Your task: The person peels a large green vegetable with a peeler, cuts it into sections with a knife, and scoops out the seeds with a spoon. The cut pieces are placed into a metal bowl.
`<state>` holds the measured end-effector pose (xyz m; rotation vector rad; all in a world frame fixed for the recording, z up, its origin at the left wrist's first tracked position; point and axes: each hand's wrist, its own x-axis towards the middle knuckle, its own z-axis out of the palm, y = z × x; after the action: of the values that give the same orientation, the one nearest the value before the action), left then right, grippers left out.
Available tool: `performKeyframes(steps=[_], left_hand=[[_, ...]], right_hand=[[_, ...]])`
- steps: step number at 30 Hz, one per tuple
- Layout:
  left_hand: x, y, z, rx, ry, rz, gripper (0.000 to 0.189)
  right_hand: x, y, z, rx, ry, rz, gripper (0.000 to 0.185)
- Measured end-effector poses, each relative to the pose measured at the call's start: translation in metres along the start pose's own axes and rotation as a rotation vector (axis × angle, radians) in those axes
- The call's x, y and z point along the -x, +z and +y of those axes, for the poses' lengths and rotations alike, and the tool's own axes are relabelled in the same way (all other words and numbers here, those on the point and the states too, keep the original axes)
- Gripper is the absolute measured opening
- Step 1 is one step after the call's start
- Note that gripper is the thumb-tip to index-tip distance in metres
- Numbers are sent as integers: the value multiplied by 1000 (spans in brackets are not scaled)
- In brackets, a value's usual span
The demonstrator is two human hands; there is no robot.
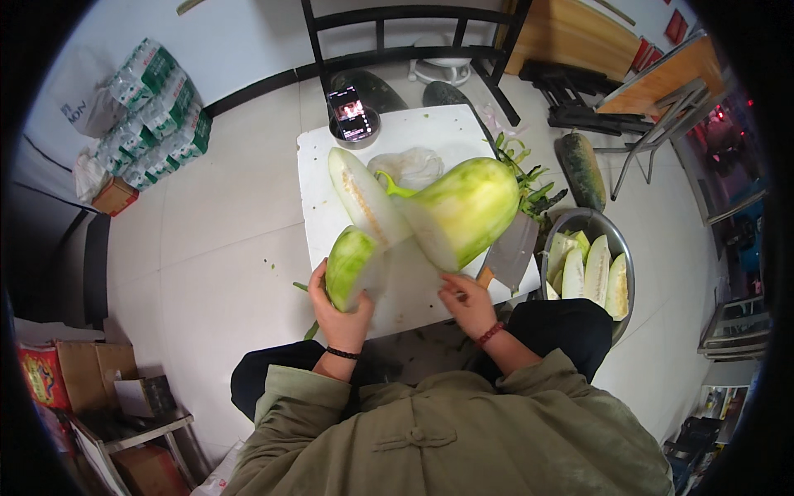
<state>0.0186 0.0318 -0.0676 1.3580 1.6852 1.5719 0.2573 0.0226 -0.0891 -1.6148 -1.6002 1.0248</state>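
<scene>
My left hand (340,313) grips a cut chunk of winter melon (349,263), peeled to a pale green, above the front of a white table (397,316). My right hand (468,304) has loosely curled fingers just below a large peeled winter melon piece (474,208); whether it holds anything is unclear. A blurred, see-through pale area lies between the hands. Behind the chunk leans a long winter melon wedge (353,192) with its seedy core showing. A cleaver (512,251) with a wooden handle lies right of the big piece, close to my right hand.
A steel basin (629,291) of melon wedges stands at the right, near an unpeeled winter melon (582,170). Green peelings (530,180) lie along the table's right edge. A phone (350,115) rests in a metal bowl (360,139). Crumpled plastic (412,164) and a green-handled tool (391,183) lie mid-table.
</scene>
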Motion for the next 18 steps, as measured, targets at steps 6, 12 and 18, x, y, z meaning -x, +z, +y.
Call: performKeyframes(steps=[6,12,18], left_hand=[[-12,-13,-1,43,-79,-18,68],[-42,-33,-37,267,-352,152,61],[-38,-23,-86,660,-822,196,52]], right_hand=[[-53,47,-36,-125,-128,-212,57],[-84,79,-39,-197,-167,-420,66],[-83,111,-29,-78,-179,-513,79]])
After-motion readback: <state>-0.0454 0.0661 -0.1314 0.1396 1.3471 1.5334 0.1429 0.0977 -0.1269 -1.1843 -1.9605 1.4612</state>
